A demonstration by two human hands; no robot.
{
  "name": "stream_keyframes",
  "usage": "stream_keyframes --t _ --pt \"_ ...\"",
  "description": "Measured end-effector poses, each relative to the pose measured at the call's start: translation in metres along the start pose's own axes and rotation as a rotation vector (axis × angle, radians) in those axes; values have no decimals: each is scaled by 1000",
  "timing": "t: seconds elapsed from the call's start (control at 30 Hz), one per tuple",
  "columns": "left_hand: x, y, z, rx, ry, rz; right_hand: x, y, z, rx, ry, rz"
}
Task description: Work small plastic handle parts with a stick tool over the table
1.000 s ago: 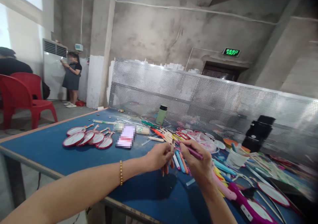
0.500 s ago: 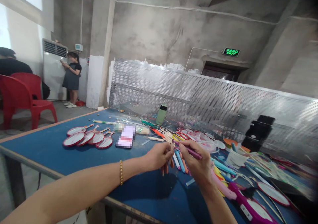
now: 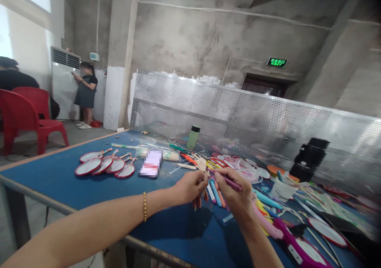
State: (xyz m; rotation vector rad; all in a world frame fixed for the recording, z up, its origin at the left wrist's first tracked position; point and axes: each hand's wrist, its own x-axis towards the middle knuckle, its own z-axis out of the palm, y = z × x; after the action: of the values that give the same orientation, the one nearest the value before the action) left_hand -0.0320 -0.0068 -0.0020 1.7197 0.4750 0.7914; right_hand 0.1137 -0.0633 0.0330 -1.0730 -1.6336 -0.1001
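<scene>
My left hand (image 3: 192,187) is closed round a small light wooden stick (image 3: 206,174), held upright above the table. Its upper end looks dark. In my right hand (image 3: 235,186) is a purple marker pen (image 3: 232,183), its tip end pointing left at the stick; whether they touch I cannot tell. Below and between the hands lie several coloured markers (image 3: 214,192). A heap of pale wooden sticks (image 3: 201,161) is just beyond my fingers. To the left, several small round paddles with red rims (image 3: 108,165) overlap on the blue table (image 3: 59,184).
A phone (image 3: 151,164) and a green bottle (image 3: 193,137) are on the table. On the right stand a white cup (image 3: 281,190) and a magenta hot-glue gun (image 3: 293,244). A perforated metal screen (image 3: 208,101) runs along the back. Two people are at far left near red chairs (image 3: 32,117).
</scene>
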Motion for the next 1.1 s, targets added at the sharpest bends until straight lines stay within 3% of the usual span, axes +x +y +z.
stream_keyframes --t 1.1 --pt "-1 3 1 2 2 -1 0 0 -1 -26 11 13"
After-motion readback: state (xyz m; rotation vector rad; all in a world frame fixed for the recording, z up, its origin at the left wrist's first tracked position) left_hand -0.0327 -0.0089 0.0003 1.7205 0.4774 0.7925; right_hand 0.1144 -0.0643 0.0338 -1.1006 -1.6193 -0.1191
